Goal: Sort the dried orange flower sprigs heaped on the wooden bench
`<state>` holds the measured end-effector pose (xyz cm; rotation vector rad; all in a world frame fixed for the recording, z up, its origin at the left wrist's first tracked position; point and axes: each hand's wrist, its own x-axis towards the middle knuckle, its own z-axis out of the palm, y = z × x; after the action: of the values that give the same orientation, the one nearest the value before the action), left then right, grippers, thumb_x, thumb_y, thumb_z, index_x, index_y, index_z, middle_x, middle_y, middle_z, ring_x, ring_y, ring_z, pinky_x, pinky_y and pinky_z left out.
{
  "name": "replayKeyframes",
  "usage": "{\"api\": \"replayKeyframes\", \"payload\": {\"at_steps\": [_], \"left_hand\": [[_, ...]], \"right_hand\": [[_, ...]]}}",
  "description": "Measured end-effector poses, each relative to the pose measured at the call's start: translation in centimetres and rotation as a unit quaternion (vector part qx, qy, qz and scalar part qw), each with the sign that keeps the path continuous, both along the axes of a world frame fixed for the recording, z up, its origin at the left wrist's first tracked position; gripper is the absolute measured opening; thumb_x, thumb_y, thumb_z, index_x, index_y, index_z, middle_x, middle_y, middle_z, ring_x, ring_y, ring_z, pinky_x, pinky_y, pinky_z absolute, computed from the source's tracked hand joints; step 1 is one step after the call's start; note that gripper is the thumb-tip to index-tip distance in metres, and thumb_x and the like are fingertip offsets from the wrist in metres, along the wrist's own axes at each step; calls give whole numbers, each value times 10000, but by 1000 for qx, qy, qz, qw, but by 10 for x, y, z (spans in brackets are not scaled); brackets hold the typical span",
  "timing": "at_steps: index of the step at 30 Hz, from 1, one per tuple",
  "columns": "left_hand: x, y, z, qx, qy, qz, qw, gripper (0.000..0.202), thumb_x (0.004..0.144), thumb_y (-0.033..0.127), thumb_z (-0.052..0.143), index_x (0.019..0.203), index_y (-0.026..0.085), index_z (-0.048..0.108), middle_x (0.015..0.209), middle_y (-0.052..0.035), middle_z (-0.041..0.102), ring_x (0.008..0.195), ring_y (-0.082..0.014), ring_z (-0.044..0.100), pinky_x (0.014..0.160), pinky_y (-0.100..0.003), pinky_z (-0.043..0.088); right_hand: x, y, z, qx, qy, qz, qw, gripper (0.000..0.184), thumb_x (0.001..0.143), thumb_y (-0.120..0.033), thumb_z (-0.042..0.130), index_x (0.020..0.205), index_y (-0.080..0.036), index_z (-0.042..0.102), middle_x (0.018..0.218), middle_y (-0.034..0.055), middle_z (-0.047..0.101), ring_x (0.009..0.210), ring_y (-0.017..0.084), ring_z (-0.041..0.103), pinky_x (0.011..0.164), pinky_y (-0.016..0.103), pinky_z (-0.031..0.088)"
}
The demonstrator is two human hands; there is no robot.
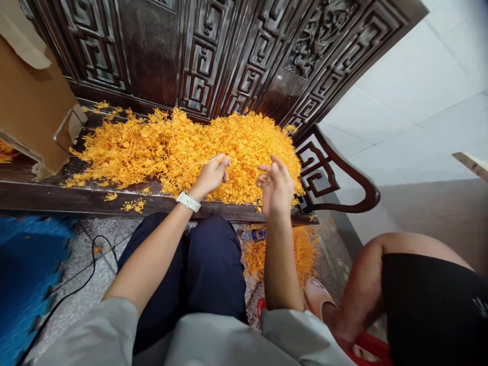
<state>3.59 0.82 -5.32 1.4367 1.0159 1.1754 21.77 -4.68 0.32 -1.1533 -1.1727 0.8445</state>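
Note:
A big heap of small orange plastic pieces [179,145] covers the seat of a dark carved wooden bench [76,198]. My left hand [213,173], with a white watch on its wrist, rests on the heap's front edge with its fingers pinched together on orange pieces. My right hand [275,184] hovers just beside it, fingers curled around a small orange piece [264,181]. The two hands are a short gap apart.
A cardboard box [32,107] stands on the bench at the left. More orange pieces [301,251] and a bottle [254,235] lie on the floor below. Another person's bare leg [385,274] is at the right. A black cable [86,264] and blue mat [23,274] lie on the left.

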Motion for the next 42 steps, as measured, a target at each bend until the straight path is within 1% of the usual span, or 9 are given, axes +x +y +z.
{"api": "replayKeyframes", "payload": {"at_steps": [3, 6, 8, 11, 16, 20, 22, 29, 42], "left_hand": [[6, -6, -1, 77, 127, -14, 989, 246, 1109, 326, 426, 921, 229, 551, 638, 18, 616, 621, -160, 611, 712, -289, 455], [14, -15, -1, 137, 245, -41, 959, 190, 1083, 252, 438, 978, 223, 594, 845, -42, 701, 764, -196, 664, 745, -314, 456], [18, -20, 0, 154, 309, -67, 936, 204, 1076, 234, 427, 1036, 221, 627, 928, -71, 727, 854, -230, 685, 765, -333, 457], [22, -26, 1, 154, 350, -114, 917, 285, 1103, 323, 397, 1050, 218, 657, 907, -79, 724, 891, -254, 682, 762, -347, 454], [20, -26, 4, 102, 264, -157, 946, 339, 1018, 494, 605, 1193, 210, 665, 970, -68, 724, 861, -225, 670, 770, -357, 481], [20, -22, 4, 87, 121, -193, 970, 825, 757, 504, 910, 1459, 231, 572, 1264, -114, 702, 1030, -235, 687, 881, -377, 546], [20, -18, 5, 90, 42, -212, 972, 892, 705, 504, 952, 1473, 247, 578, 1362, -131, 679, 1111, -241, 686, 934, -383, 563], [18, -14, 12, 45, -113, -242, 963, 722, 800, 474, 904, 1431, 241, 641, 1280, -153, 759, 1186, -259, 722, 983, -397, 591], [13, -22, 20, -28, -127, -199, 971, 540, 859, 348, 889, 1360, 250, 710, 1270, -140, 780, 1221, -255, 752, 1003, -356, 631]], "right_hand": [[-3, -7, -19, 48, -174, -48, 982, 612, 958, -521, 707, 1482, -260, 531, 1120, 90, 665, 792, 160, 609, 663, 312, 528], [0, -16, -28, 77, -337, -14, 938, 511, 973, -522, 710, 1406, -264, 627, 1247, 122, 658, 942, 206, 648, 765, 365, 566], [7, -19, -32, 84, -378, 12, 922, 329, 1011, -473, 670, 1229, -231, 721, 1152, 109, 709, 951, 214, 670, 799, 376, 556], [22, -21, -37, 64, -359, 15, 931, 220, 1031, -382, 632, 1036, -193, 743, 924, 65, 745, 800, 181, 670, 742, 342, 512], [47, -34, -42, 12, -296, -42, 954, 249, 961, -420, 697, 987, -183, 767, 784, 28, 706, 626, 138, 555, 601, 290, 421], [64, -46, -41, -6, -240, -97, 966, 290, 887, -464, 766, 933, -178, 766, 722, 2, 644, 579, 119, 505, 568, 275, 400], [73, -51, -41, -17, -213, -115, 970, 320, 870, -494, 775, 924, -179, 760, 738, 7, 654, 583, 120, 520, 565, 274, 411], [90, -65, -43, -44, -152, -128, 979, 371, 826, -517, 819, 905, -165, 735, 664, -14, 627, 542, 104, 510, 534, 255, 411], [93, -79, -31, -43, -145, -118, 981, 332, 849, -499, 834, 891, -178, 757, 677, -10, 646, 571, 104, 532, 548, 252, 424]]}}
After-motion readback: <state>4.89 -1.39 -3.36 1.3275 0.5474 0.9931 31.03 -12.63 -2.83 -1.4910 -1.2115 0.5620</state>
